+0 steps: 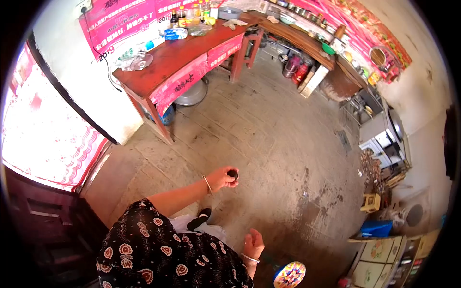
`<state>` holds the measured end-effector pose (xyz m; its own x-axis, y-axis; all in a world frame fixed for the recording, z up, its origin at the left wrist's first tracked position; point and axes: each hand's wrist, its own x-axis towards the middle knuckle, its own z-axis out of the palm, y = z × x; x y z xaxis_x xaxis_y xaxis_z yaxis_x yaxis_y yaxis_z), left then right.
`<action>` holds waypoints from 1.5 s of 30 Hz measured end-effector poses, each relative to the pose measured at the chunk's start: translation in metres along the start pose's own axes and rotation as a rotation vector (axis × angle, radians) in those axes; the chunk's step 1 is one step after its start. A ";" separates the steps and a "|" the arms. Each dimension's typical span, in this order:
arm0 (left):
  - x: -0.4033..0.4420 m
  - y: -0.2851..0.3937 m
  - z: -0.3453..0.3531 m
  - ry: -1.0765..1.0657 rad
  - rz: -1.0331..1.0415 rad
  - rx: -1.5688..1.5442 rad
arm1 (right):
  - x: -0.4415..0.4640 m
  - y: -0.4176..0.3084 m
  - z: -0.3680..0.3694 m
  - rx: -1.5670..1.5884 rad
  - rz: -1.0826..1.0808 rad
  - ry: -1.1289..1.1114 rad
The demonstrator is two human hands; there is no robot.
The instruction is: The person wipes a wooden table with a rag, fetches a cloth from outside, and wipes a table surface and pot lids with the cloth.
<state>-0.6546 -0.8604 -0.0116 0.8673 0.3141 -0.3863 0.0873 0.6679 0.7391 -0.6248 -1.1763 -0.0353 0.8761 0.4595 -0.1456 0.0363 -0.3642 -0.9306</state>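
My left hand (223, 180), with a bangle at the wrist, reaches forward over the floor. Its fingers are closed around a small, dark, round object (232, 174), whose exact kind I cannot make out. Lower down and to the right, my right hand (253, 245) hangs by my body with its fingers curled in. No object shows in it, and a pale bangle circles that wrist. Near this hand is a round stool top (290, 275) with a bright, many-coloured pattern.
A red table (177, 58) with bottles and plastic bags stands ahead left, a metal basin (192, 94) beneath it. A wooden counter (293, 37) runs along the back. Down the right side are a white appliance (382, 139), a small yellow stool (370, 203) and a cabinet (377, 261).
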 end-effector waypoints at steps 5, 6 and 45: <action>0.030 0.044 -0.054 0.070 0.162 -0.144 | 0.060 -0.015 0.027 0.061 0.074 -0.098; 0.036 0.053 -0.063 0.060 0.210 -0.189 | 0.072 -0.011 0.032 0.047 0.074 -0.115; 0.458 0.732 -0.518 1.298 0.845 1.431 | 0.541 -0.191 0.298 -0.143 0.256 -0.220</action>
<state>-0.4473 0.1214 0.0668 0.1872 0.7891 0.5851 0.7233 -0.5138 0.4614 -0.3006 -0.6166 -0.0362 0.7416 0.4967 -0.4509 -0.0900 -0.5924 -0.8006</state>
